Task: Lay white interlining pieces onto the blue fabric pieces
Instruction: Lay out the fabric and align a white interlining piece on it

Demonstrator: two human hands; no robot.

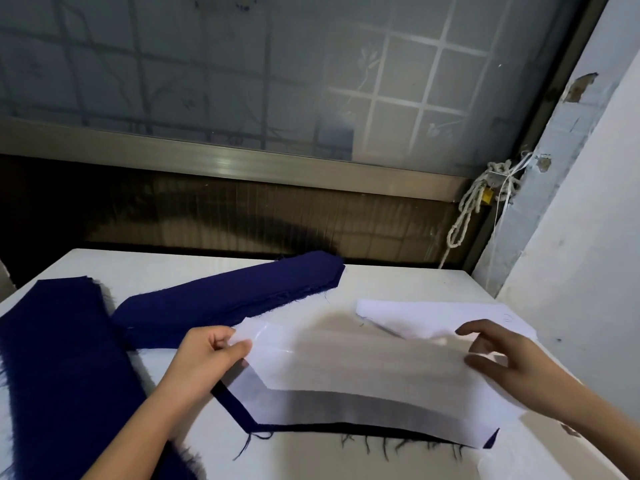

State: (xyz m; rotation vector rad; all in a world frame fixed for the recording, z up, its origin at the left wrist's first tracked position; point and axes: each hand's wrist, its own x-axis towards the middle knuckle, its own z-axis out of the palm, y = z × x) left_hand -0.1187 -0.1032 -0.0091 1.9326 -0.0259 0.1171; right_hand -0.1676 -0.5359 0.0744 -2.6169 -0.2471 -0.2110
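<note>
A thin white interlining piece (346,368) hangs just above the table, and my left hand (207,355) pinches its left end between thumb and fingers. My right hand (502,358) is at its right end with fingers spread and loosely bent, touching the sheet. Beneath it lies a blue fabric piece (242,410) with another interlining layer (363,414) on top; only the blue left and near edges show. A stack of blue pieces (225,299) lies behind it. A second blue stack (59,358) lies at the far left.
The white table (398,282) ends at a dark gap below a frosted window. A pile of white interlining pieces (433,317) lies at the right. A white wall (571,237) stands close on the right, with a knotted cord (464,216) hanging in the corner.
</note>
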